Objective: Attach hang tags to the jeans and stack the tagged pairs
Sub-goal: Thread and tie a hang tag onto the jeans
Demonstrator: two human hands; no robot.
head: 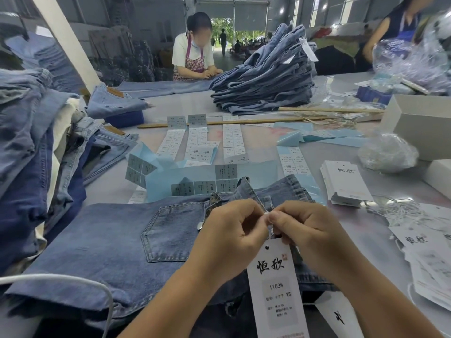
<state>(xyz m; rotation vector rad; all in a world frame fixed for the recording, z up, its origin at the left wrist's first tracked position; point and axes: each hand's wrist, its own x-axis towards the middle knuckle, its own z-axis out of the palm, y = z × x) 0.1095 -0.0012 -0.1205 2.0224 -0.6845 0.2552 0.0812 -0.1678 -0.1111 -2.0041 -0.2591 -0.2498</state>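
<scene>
A folded pair of blue jeans lies in front of me, back pocket up, waistband toward the middle. My left hand and my right hand meet just above the waistband, and each pinches the thin white string of a hang tag. The white tag hangs below my fingers, printed with black characters, "1103#" and "XS". A stack of blank hang tags sits to the right. A tall stack of tagged jeans stands at the far middle of the table.
Untagged jeans are piled at the left. Sticker strips on blue backing cover the table's middle, with two wooden sticks beyond. White boxes, a clear bag and loose strings lie right. Two people work at the far side.
</scene>
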